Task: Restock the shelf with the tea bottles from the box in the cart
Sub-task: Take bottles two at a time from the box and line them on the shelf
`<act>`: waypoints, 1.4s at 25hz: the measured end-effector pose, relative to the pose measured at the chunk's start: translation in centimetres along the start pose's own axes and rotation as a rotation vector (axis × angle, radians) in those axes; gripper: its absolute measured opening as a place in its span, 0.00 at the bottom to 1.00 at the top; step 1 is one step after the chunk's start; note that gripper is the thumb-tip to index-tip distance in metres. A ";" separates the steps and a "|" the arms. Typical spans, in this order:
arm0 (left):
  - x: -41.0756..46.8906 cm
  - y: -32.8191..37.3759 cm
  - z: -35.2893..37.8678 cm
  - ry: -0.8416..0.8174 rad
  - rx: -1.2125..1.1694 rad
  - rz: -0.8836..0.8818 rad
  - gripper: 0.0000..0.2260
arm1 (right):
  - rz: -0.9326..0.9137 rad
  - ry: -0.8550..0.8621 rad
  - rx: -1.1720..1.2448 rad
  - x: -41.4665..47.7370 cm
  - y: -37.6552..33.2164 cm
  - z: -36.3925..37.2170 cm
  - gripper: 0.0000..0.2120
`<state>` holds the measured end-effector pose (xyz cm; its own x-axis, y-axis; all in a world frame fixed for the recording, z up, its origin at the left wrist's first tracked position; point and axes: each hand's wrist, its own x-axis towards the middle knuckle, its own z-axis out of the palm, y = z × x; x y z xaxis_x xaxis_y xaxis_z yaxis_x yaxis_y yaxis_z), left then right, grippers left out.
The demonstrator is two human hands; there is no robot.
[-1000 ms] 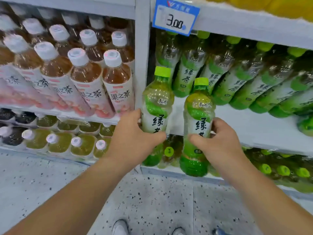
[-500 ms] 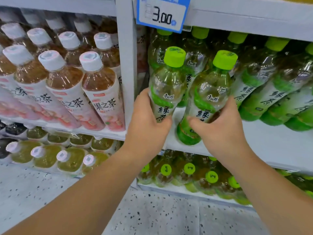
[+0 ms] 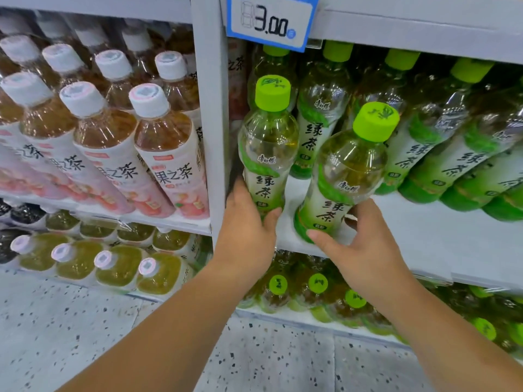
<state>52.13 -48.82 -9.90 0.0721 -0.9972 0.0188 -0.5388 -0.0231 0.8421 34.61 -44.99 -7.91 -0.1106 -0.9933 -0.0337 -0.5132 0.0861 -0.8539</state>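
Note:
Two green-capped green tea bottles stand at the front of the white shelf (image 3: pixel 441 233). My left hand (image 3: pixel 246 236) grips the base of the left tea bottle (image 3: pixel 268 148), which sits against the shelf's upright post. My right hand (image 3: pixel 365 250) holds the base of the right tea bottle (image 3: pixel 348 171), fingers curled round its bottom, the bottle tilted towards me. Behind them a row of the same green tea bottles (image 3: pixel 424 142) fills the back of the shelf. The box and the cart are out of view.
A grey upright post (image 3: pixel 210 114) divides the shelves. Left of it stand peach tea bottles with white caps (image 3: pixel 158 154). A blue price tag reading 3.00 (image 3: pixel 271 22) hangs above. Lower shelves hold more bottles (image 3: pixel 119 264). Speckled floor (image 3: pixel 85 335) lies below.
Both hands have pushed their bottles further onto the shelf and slid down to the bottles' bases. The view has moved closer to the shelf.

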 end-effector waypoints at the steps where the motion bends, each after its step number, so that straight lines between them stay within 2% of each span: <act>1: -0.1 -0.2 0.4 0.006 0.019 -0.009 0.33 | 0.004 -0.001 -0.023 0.0 0.5 0.2 0.26; 4: -0.2 0.2 1.0 0.045 0.022 -0.050 0.33 | 0.007 0.047 0.013 0.7 1.0 1.1 0.24; 9: 1.7 0.4 1.4 0.079 0.088 -0.094 0.30 | 0.008 0.134 0.090 3.8 0.6 2.5 0.29; 13: 2.2 0.5 1.7 0.080 0.128 -0.102 0.30 | 0.014 0.177 0.121 4.3 1.4 3.6 0.26; 17: 2.4 0.0 2.0 0.112 0.130 -0.106 0.30 | 0.011 0.195 0.118 4.3 2.2 4.5 0.29; 35: 3.0 1.9 1.0 0.090 0.094 -0.192 0.30 | 0.031 0.120 0.140 5.0 1.8 4.3 0.26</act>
<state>50.55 -51.96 -8.79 0.2531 -0.9637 -0.0850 -0.5836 -0.2222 0.7810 36.77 -50.12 -11.82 -0.2292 -0.9734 -0.0061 -0.3854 0.0966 -0.9177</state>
